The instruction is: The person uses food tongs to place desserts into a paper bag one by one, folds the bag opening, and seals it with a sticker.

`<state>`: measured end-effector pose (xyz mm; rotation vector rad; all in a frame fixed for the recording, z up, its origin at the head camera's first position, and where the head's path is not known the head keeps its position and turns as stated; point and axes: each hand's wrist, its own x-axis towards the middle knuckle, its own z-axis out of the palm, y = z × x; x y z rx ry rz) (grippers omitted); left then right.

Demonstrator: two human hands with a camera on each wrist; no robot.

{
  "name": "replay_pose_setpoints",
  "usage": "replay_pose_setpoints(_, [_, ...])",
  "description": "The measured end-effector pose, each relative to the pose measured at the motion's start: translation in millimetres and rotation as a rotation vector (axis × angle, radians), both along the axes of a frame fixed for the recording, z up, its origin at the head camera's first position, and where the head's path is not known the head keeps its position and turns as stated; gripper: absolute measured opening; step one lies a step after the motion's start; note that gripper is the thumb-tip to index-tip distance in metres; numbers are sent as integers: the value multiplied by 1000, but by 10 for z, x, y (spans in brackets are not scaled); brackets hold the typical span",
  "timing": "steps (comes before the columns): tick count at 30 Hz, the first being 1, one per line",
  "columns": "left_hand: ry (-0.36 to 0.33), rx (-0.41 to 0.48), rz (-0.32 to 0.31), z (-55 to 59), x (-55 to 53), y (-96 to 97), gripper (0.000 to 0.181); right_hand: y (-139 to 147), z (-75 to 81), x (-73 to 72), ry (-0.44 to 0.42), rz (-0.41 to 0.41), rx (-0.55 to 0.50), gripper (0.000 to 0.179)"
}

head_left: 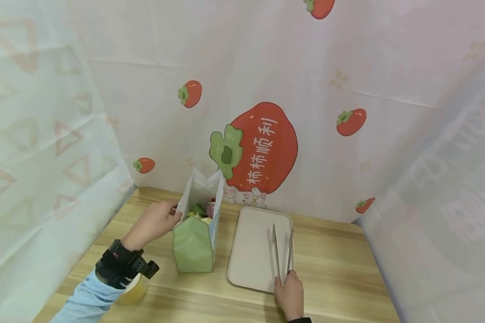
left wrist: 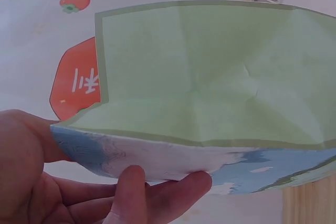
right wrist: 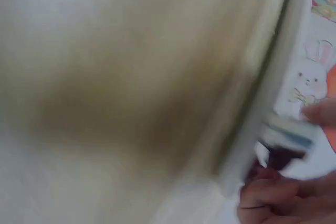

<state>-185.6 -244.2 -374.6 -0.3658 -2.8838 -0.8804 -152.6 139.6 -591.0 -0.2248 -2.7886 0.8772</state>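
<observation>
A green and white paper bag stands upright on the table, its top open. Inside it are a green thing, a pink round thing and some yellow bits. My left hand grips the bag's left edge near the top. In the left wrist view, the fingers lie along the bag's blue and white side, and part of the hand is hidden behind it. Metal tongs are held by their near end in my right hand. Their arms stand apart over the beige tray, nothing between them.
A yellow round container sits at the front left, partly hidden beneath the left wrist. A printed cloth hangs behind the wooden table and along both sides. The right wrist view is mostly blurred.
</observation>
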Motion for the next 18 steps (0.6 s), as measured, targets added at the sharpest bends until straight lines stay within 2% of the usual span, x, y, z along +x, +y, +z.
replay_pose_setpoints(3, [4,15,6,1,36,21,32,108,216,-42,-58,66,88,60])
replay_pose_setpoints(5, [4,21,29,-4,80,45,41,169,453,-118,-80,124,137,66])
replay_pose_setpoints(7, [3,30,70,-12,128,107,60,211,751,-251,-45,207,176,68])
replay_pose_setpoints(10, [24,58,129,-51,189,255,92,160,1211,-535,94,355,228,75])
replay_pose_setpoints(13, [88,96,174,-122,230,427,113,-79,1618,-888,220,530,313,87])
replay_pose_setpoints(16, [167,123,199,-197,246,581,120,-447,1926,-1244,232,682,424,100])
replay_pose_setpoints(18, [198,108,218,-243,264,667,122,-707,2055,-1460,222,768,507,104])
